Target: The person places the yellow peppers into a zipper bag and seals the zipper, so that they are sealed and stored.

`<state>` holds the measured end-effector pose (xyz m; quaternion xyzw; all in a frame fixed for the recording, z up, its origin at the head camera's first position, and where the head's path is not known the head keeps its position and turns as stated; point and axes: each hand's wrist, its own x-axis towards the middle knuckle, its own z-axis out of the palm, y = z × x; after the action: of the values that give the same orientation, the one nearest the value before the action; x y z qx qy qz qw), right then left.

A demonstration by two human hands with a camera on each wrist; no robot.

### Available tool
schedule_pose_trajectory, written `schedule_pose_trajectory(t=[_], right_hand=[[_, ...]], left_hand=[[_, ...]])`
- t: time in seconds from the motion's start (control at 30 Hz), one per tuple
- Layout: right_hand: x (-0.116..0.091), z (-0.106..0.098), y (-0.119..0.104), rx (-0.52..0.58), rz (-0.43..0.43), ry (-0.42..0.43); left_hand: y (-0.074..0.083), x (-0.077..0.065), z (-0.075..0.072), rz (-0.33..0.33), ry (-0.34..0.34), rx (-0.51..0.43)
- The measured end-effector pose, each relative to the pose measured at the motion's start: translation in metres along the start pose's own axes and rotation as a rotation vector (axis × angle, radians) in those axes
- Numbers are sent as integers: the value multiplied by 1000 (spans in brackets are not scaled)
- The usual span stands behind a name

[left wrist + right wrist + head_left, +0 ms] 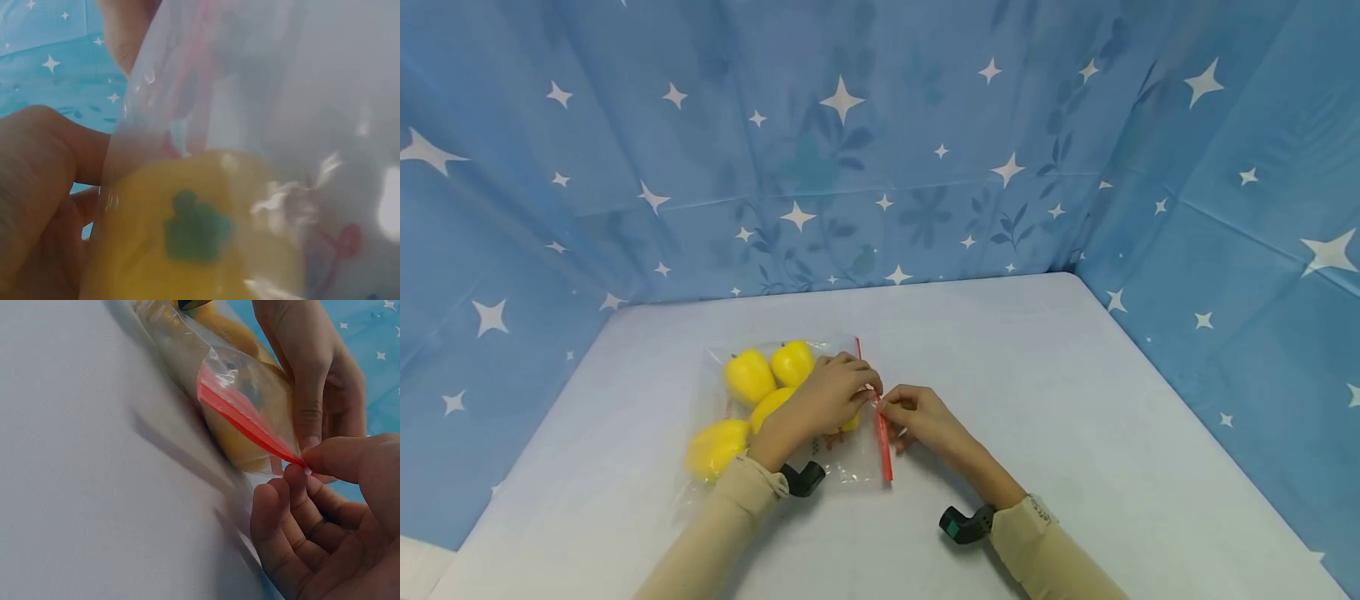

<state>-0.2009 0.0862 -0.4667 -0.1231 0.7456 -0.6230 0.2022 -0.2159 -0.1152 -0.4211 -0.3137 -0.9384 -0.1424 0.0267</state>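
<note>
A clear zip-lock bag point(853, 471) with a red zip strip point(883, 442) lies on the table, its strip toward the right. Inside are several yellow bell peppers point(750, 379); one pepper point(187, 219) with a green stem fills the lower left wrist view. My left hand point(831, 396) reaches over the bag, its thumb and fingers pinching the bag's opening edge at the strip. From the right, my right hand point(925, 421) pinches the red strip between thumb and forefinger, right beside the left fingertips. In the right wrist view the strip point(244, 422) slants up from the pinch.
The white table point(1037, 375) extends around the bag. A blue star-patterned curtain point(887, 150) hangs behind it and along both sides. Each wrist wears a black camera mount point(966, 525).
</note>
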Motion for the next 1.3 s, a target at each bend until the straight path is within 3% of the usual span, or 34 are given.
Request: schedule_pose_trajectory(t=[0.33, 0.57, 0.8, 1.3], right_hand=[[1, 6, 1, -216, -67, 152], [1, 13, 3, -215, -80, 207], [-1, 16, 2, -232, -87, 212], [1, 18, 2, -288, -98, 244]], left_hand=[[1, 1, 2, -2, -12, 31], [0, 3, 3, -11, 16, 6], [0, 5, 2, -30, -4, 26], [-9, 5, 6, 3, 12, 29]])
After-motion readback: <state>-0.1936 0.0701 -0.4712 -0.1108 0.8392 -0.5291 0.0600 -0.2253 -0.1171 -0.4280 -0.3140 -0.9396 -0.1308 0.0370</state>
